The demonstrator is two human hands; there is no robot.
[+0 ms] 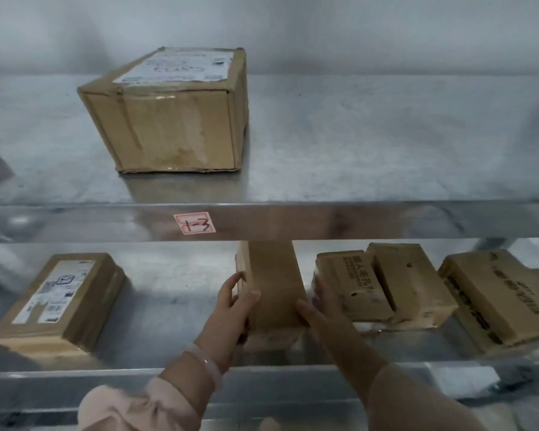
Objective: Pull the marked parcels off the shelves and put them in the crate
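Cardboard parcel [271, 284] on the lower shelf [175, 306] was gripped by left hand [237, 303] and right hand [321, 309], not yet out; other parcels [59, 300] sat shelved, crate unseen

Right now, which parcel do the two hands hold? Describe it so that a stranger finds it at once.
Find the red-edged label 1-3 on the upper shelf's front edge. Just below it, on the lower shelf, stands the plain brown parcel, gripped by the left hand and the right hand. Its neighbours lie flat.
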